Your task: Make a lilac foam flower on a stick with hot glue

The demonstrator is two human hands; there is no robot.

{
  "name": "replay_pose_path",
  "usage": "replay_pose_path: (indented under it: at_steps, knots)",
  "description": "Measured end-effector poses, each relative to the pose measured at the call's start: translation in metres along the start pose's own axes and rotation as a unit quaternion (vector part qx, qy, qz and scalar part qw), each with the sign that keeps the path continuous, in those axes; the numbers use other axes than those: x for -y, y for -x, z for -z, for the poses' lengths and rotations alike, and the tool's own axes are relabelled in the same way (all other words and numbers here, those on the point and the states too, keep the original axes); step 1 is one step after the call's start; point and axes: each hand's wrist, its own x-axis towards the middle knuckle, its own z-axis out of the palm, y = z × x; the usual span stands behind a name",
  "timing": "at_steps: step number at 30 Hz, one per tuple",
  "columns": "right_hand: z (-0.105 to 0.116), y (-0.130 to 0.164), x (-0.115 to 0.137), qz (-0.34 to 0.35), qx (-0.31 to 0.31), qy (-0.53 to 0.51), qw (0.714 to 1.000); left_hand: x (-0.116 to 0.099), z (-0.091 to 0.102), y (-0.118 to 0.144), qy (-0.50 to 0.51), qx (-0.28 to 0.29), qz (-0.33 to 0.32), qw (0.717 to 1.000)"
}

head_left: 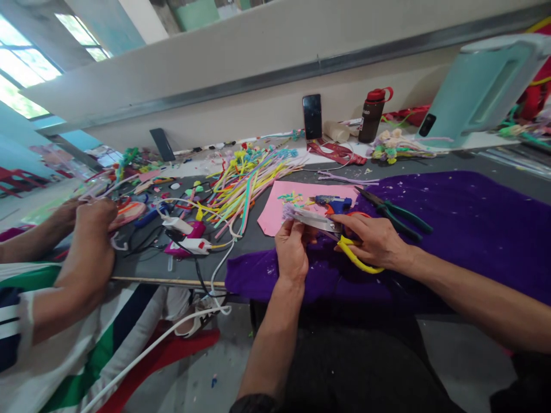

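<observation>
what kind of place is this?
Likely a craft workshop bench: a pile of pipe cleaners, a glue gun, and scissors in the right hand, with a co-worker's hands busy alongside.

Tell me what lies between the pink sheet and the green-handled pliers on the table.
In the head view, a blue glue gun lies between the pink sheet and the pliers, resting on the sheet's far right edge, just above the scissors in the right hand.

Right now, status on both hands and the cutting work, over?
Right hand grips yellow-handled scissors, blades at a lilac pipe cleaner pinched in left hand. Glue gun and pliers just behind. Co-worker's hands apart, left.
</observation>
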Motion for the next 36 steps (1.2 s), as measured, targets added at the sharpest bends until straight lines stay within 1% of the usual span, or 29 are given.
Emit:
replay_pose_path:
  at_steps: [12,16,28,36]
  knots:
    - [-0.0022,0.0011,0.0000,-0.005,0.004,0.006,1.000,0.0007,0.0007,-0.0008,0.007,0.001,-0.015,1.000]
    - [-0.0024,0.0006,0.0003,0.001,-0.008,0.037,0.999,0.0001,0.0011,-0.0008,-0.001,0.001,-0.009,1.000]
    - [-0.0065,0.0022,-0.0011,0.005,-0.017,0.065,0.998,-0.0017,-0.0003,0.0001,-0.014,-0.012,-0.004,1.000]
    - [-0.0074,0.0036,-0.0014,0.016,-0.017,0.078,0.997,-0.0020,-0.0007,0.0011,-0.016,-0.006,0.007,1.000]
